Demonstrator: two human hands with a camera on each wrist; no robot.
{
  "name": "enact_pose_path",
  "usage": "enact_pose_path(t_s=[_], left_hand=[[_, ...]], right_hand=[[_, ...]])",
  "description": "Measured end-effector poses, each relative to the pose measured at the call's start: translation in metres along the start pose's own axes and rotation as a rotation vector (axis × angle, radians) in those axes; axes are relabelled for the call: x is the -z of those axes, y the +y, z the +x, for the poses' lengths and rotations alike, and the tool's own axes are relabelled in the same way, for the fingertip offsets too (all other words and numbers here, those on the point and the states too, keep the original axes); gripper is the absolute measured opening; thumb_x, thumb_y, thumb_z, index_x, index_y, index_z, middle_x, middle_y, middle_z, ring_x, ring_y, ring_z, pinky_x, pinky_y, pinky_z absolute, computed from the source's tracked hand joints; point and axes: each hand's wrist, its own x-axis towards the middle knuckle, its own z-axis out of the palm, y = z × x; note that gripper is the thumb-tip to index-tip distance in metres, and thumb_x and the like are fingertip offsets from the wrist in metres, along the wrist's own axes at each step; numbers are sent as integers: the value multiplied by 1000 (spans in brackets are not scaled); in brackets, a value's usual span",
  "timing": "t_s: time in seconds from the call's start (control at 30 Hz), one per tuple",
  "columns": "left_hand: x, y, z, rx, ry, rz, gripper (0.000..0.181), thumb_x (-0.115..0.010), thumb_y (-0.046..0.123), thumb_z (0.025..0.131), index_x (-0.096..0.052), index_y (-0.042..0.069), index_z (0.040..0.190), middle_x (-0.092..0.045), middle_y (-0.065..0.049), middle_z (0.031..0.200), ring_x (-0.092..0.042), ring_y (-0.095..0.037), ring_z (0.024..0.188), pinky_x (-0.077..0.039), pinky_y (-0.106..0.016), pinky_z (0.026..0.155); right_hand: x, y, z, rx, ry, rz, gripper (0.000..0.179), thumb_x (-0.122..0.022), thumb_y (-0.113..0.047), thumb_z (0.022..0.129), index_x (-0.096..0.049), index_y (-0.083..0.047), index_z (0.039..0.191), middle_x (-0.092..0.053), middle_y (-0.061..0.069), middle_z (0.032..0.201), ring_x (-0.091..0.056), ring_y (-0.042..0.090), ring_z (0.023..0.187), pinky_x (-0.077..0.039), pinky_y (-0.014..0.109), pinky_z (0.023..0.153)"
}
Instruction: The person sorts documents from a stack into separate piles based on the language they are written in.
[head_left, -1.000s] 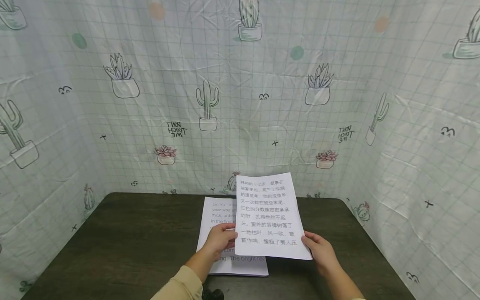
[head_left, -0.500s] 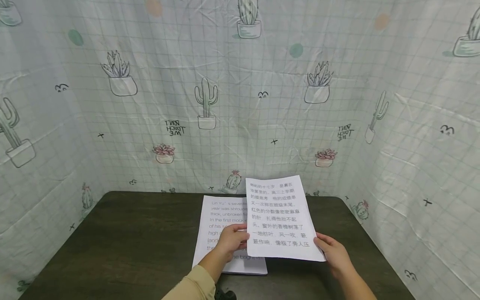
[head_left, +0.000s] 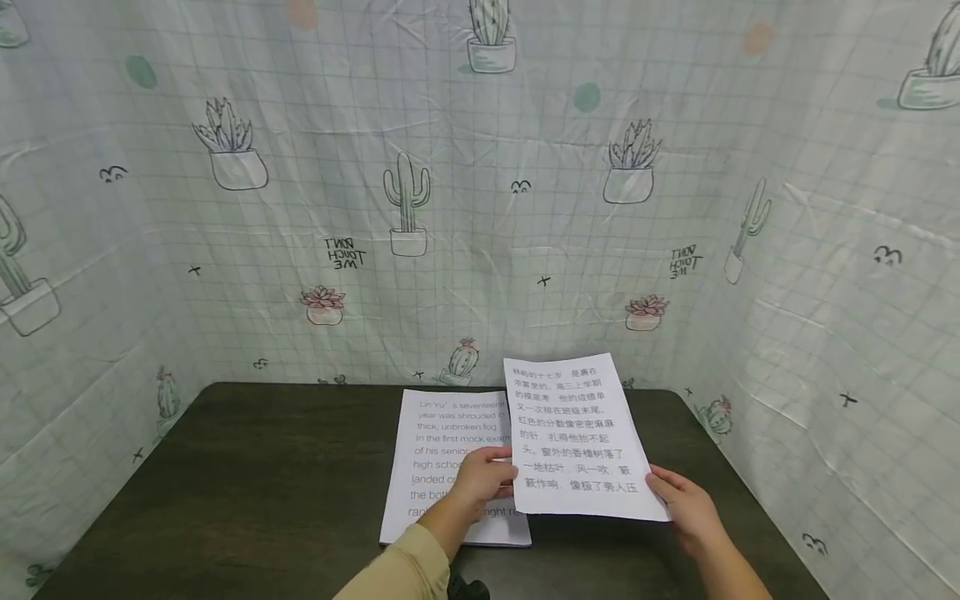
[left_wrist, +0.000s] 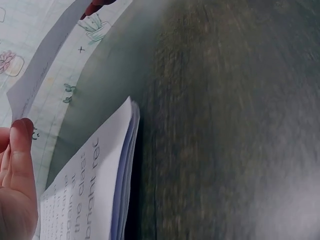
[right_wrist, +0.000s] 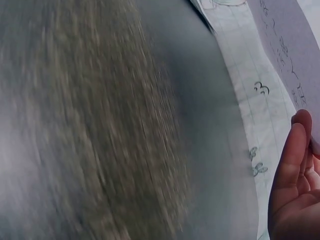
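A sheet of paper (head_left: 573,442) printed with Chinese text is held up over the table, its top leaning away. My left hand (head_left: 482,483) pinches its lower left edge between thumb and fingers. At the lower right edge my right hand (head_left: 686,504) pinches it the same way. Below and to the left lies a stack of paper (head_left: 442,425) with English print, partly covered by the sheet and my left hand. In the left wrist view the stack (left_wrist: 100,185) shows several layered sheets, and the raised sheet (left_wrist: 45,60) rises clear above it.
The dark wooden table (head_left: 262,483) extends on both sides of the stack. A cloth curtain (head_left: 480,208) with cactus prints encloses the back and sides. A small black object (head_left: 468,590) shows by the left wrist.
Both hands have carried the sheet to the right, uncovering more of the English text on the stack. The view has shifted slightly.
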Motion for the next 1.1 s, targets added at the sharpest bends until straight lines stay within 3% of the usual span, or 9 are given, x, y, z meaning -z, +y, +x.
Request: enact_pose_path(t_s=[0.37,0.6,1.1], left_hand=[[-20,1,-4,39,-24,0,40,-64,-2,82,-63,-3,122,-64,-11,92,-65,-12,67,-59,-27,64],[-29,-2,-5,44,-49,3,40,-63,-2,81,-63,-3,121,-66,-11,94,-67,-12,69,-60,-28,66],[-43,-12,-6,59,-58,-20,44,-60,-9,79,-59,-9,123,-67,-14,92,-67,-13,69,-61,-33,68]], right_hand=[[21,6,3,-20,25,-9,58,-53,-17,98,-34,16,142,-66,-14,80,-65,2,72,-56,23,65],[34,10,6,-40,15,-29,62,-54,-22,100,-32,15,144,-67,-14,84,-66,3,74,-57,24,67],[45,20,8,-51,12,-71,63,-53,-24,99,-32,15,144,-67,-12,84,-65,3,74,-57,25,66]])
